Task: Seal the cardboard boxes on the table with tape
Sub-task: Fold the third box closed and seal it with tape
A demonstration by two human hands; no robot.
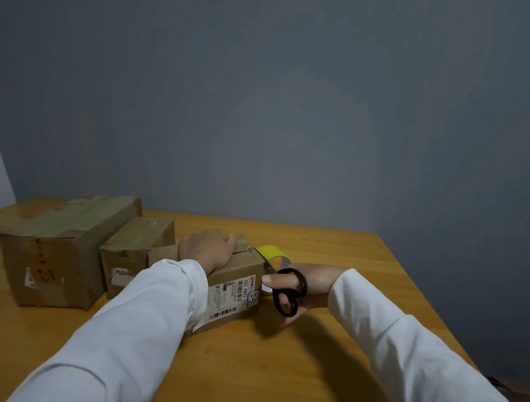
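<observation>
1. A small brown cardboard box bearing a white barcoded shipping label [231, 282] is seen near the middle of the wooden table [339, 289], directly ahead of the person. Its long axis appears to run from the near-left to the far-right.
2. The left hand [209, 250] is laid flat across the box's top, fingers extended over the flap seam, so the flaps are pressed down.
3. The right hand [305, 286] is held just beside the box's right end, with fingers and thumb curled through the loops of black-handled scissors [285, 287]. The metal blades are pointed up and away towards the box's far right top corner.
4. A yellow-green roll of tape [271, 252] is seen just past that same corner, partly hidden by the box and blades. Whether a strip runs from it onto the box cannot be told.
5. The cut is judged to lie at the right end, so the right hand is the nearer one.
6. Two larger, already taped brown cardboard boxes [66, 248] stand to the left.
</observation>
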